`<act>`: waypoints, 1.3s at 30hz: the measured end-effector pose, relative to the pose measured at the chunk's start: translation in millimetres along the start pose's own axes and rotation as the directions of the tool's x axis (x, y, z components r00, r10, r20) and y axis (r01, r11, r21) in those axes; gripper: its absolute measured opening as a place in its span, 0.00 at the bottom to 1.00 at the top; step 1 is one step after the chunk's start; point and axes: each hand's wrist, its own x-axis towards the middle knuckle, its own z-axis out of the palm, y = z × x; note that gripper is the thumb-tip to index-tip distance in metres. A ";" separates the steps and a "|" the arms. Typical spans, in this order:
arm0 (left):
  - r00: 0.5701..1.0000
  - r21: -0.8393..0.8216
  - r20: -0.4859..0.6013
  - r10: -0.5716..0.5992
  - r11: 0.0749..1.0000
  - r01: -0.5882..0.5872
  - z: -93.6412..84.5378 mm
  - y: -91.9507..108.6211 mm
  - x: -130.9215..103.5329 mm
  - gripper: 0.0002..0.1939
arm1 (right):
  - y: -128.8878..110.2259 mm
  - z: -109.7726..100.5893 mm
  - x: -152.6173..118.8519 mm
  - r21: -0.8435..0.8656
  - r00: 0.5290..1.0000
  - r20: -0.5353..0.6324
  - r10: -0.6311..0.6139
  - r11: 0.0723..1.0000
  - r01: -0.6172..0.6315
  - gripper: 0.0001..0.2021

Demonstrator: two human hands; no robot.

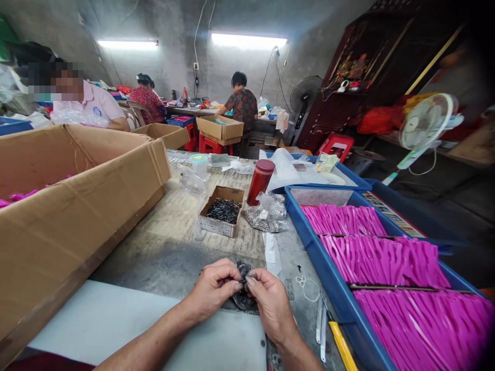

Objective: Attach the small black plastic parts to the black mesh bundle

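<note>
My left hand (215, 286) and my right hand (269, 299) meet at the middle of the worktable, thumbs and fingertips pinched close together. A tiny dark piece seems to be between the fingertips, too small to name. Just behind and below them sits a black, crumpled-looking lump (244, 301), partly hidden by the fingers. Beyond the hands stands a small cardboard box (218, 226) of thin black pieces (223, 210). Beside that box lies a clear plastic bag (266, 214) of small shiny parts.
To the right, a blue tray (319, 247) holds rows of magenta strips (386, 257). A large cardboard box (85, 206) fills the left side. A red flask (261, 181) stands behind the bag. A yellow-handled tool (342, 345) lies near the right forearm. Several people sit farther back.
</note>
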 end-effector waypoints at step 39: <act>1.000 0.104 -0.015 -0.002 0.995 0.003 -3.0 -3.4 -3.4 0.06 | 6.6 -3.0 -4.5 -0.437 0.981 0.001 -0.194 0.883 0.175 0.09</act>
